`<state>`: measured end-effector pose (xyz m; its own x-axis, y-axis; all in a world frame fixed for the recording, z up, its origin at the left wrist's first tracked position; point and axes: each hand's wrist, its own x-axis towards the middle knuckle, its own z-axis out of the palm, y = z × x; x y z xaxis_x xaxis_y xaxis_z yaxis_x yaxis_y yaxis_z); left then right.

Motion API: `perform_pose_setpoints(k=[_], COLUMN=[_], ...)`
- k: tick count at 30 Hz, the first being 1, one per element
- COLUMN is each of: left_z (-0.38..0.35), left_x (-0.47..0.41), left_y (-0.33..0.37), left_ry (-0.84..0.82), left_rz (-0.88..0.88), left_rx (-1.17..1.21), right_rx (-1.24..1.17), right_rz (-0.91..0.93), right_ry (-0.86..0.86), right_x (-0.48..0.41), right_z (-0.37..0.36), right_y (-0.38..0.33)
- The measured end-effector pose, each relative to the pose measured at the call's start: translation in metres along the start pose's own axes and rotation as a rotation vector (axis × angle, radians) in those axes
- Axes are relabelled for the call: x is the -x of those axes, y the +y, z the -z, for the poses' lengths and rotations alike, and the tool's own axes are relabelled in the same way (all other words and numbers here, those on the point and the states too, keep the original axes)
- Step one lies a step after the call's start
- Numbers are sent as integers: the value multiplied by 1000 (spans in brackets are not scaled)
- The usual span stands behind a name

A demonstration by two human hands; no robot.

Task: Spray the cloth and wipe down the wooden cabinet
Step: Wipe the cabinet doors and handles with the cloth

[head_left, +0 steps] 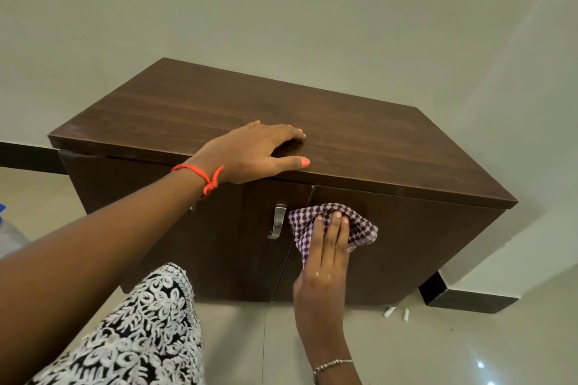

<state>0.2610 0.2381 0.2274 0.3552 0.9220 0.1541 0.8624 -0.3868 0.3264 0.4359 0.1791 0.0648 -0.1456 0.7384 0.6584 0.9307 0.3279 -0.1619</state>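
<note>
**Cloth pressed on cabinet door, other hand on top**

Dark wooden cabinet (344, 134) stands on a pale tiled floor (438, 347) against a plain wall (281, 9). Two doors on the front, both closed as far as can be seen.

Right hand (325, 259): grip spread flat, fingers straight and together, pressing a purple-and-white checked cloth (359, 228) against the right-hand door. The cloth is bunched under the fingertips, high on the door near its inner edge, just below the overhanging top and just right of a metal handle (277, 220) on the other door. Cloth and handle are close but apart. Thin bracelet (331, 364) on this wrist.

Left hand (259, 150): rests on the cabinet top near the front edge, grip loose, fingers gently bent with tips on the wood, thumb stretched out along the edge, holding nothing. Red thread (203, 176) knotted round this wrist.

Black-and-white patterned garment (140, 328) at bottom left. Two small white bits (397, 312) lie on the floor by the cabinet's right front corner. Dark skirting (463, 300) runs along the wall base on the right.
</note>
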Motion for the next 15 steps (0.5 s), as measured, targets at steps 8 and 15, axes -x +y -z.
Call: perform_pose_setpoints(k=[8, 15], left_z=[-1, -2], left_x=[-1, -1], left_y=[-3, -4], left_ry=[7, 11], left_rz=[-12, -19], left_rx=[3, 7], right_rx=[-43, -5], right_rz=[1, -47], right_ry=[25, -53], right_x=[21, 42], right_z=[-38, -57], right_y=[3, 1])
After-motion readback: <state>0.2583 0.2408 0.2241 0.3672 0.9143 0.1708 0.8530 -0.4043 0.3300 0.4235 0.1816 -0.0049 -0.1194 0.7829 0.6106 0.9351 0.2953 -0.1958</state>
